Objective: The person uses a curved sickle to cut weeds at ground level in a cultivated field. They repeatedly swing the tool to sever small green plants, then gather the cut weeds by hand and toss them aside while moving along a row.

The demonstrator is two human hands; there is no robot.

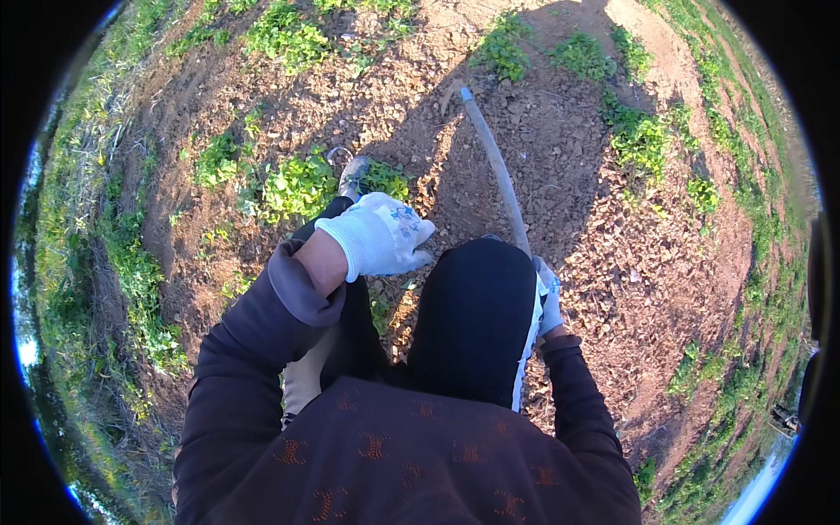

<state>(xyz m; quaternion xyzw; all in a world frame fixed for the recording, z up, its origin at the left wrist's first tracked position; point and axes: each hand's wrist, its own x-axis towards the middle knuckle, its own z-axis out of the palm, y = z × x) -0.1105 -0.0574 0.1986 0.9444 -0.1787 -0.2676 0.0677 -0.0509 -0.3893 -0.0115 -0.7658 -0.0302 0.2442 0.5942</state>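
My left hand (387,236), in a white knit glove with blue printing, hovers over the soil by my left knee. Its thumb and fingers are apart, with nothing visible between them. Beside my right thigh, my right hand (550,298), gloved too and partly hidden by my leg, grips a long, slightly bent tool handle (495,157). The handle runs forward over shaded soil to a bluish end. A thin brownish piece beside that end may be a hoe blade; I cannot tell for sure. Leafy green plants (302,187) grow just beyond my left hand.
My left shoe (354,176) rests on the soil among the leaves. More low plants (640,141) stand to the right and ahead (502,49). Dry, crumbly soil (623,262) lies around me. A grassy strip (131,262) borders the left side. Part of a dark shape (816,282) shows at the right rim.
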